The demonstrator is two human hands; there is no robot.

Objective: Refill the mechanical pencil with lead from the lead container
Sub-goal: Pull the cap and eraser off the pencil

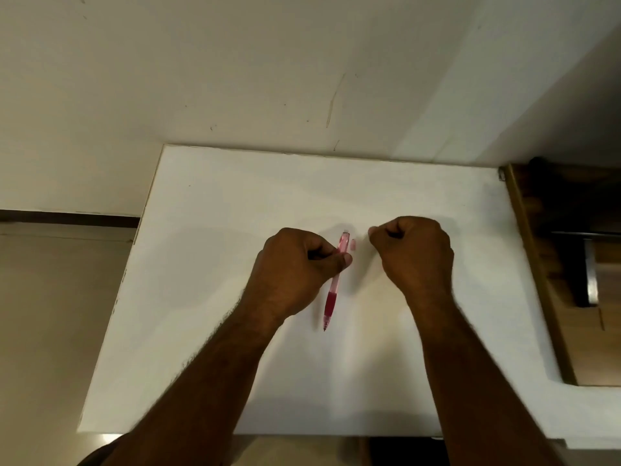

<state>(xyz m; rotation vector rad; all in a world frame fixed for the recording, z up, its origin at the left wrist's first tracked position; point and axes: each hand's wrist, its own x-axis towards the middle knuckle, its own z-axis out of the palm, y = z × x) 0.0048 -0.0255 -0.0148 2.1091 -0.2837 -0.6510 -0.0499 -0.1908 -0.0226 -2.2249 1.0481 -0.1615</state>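
My left hand (pixel 295 270) grips a pink see-through mechanical pencil (pixel 333 290) by its upper barrel; the tip points toward me and the open top end points away. A small pink cap (pixel 353 244) lies on the white table (pixel 208 297) just right of the pencil's top. My right hand (pixel 413 253) is curled a little to the right of the pencil, thumb and forefinger pinched together. Whether a lead is between those fingertips is too fine to see. No lead container is visible.
The white table meets a pale wall (pixel 235 79) at the back. A brown wooden unit (pixel 551 264) with a metal handle stands along the table's right edge. Beige floor (pixel 50 314) lies to the left.
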